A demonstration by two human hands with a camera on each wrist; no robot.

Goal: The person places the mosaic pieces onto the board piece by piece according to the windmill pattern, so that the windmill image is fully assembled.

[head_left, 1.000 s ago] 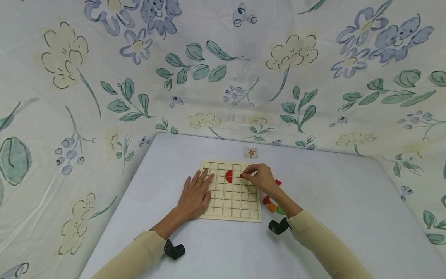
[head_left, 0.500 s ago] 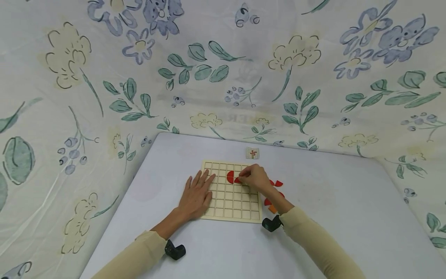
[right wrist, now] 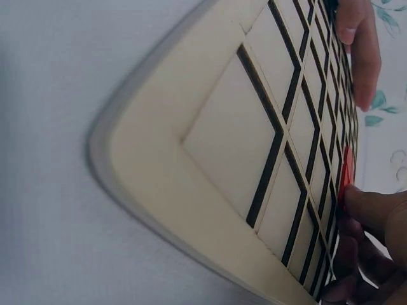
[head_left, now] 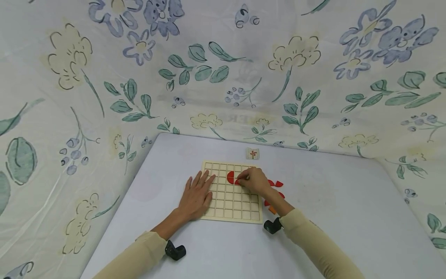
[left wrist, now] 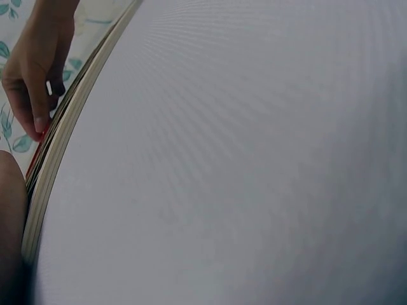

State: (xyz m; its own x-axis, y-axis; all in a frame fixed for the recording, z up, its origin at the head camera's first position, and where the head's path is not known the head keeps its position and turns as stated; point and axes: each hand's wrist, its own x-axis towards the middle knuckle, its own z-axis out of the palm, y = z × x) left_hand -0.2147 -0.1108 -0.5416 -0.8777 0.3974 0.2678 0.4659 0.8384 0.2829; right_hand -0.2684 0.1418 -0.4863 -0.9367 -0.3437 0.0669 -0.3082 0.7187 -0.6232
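Note:
A pale wooden grid board (head_left: 231, 214) lies on the white table, with red pieces (head_left: 230, 177) forming a half disc in its upper middle cells. My left hand (head_left: 196, 197) rests with spread, straight fingers over the board's left side. Just right of the half disc, my right hand (head_left: 256, 181) pinches a small red quarter-circle piece (head_left: 237, 181) between thumb and fingertips, low over a cell. In the right wrist view, the thumb (right wrist: 364, 204) is right at red on the board. The left wrist view shows the right hand (left wrist: 38, 76) reaching down beyond the board's edge (left wrist: 67, 130).
Right of the board lie several loose red pieces (head_left: 279, 184) and an orange piece (head_left: 272, 209), partly hidden by the right forearm. A small patterned card (head_left: 253, 154) lies behind the board. Black wrist cameras (head_left: 175, 251) hang under both sleeves. A floral cloth (head_left: 223, 77) rises behind the table.
My right hand has moved left over the board, bringing the red quarter-circle piece beside the red half disc; over the last half second it barely shifts. The left hand has stayed in place.

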